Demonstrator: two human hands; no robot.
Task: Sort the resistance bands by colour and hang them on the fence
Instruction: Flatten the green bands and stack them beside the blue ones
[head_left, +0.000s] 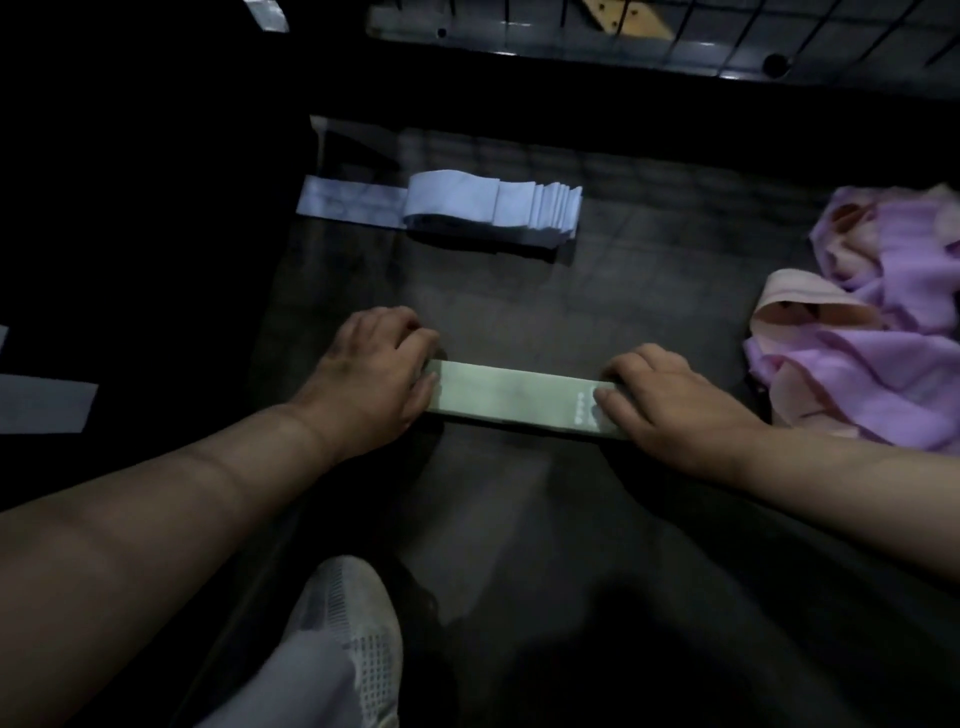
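A pale green resistance band (514, 397) lies flat on the dark floor in front of me. My left hand (376, 369) presses on its left end and my right hand (670, 395) presses on its right end, fingers curled over the edges. Farther back sits a neat stack of light blue bands (498, 205), with one band (348, 200) sticking out to the left. At the right edge lies a loose heap of purple bands (893, 353) and peach bands (800, 306) tangled together. The wire fence (727, 36) runs along the top.
My white shoe (348, 623) stands at the bottom centre on the floor. A pale strip (41, 405) lies at the far left. A wooden piece (628, 18) shows behind the fence. The left side is very dark.
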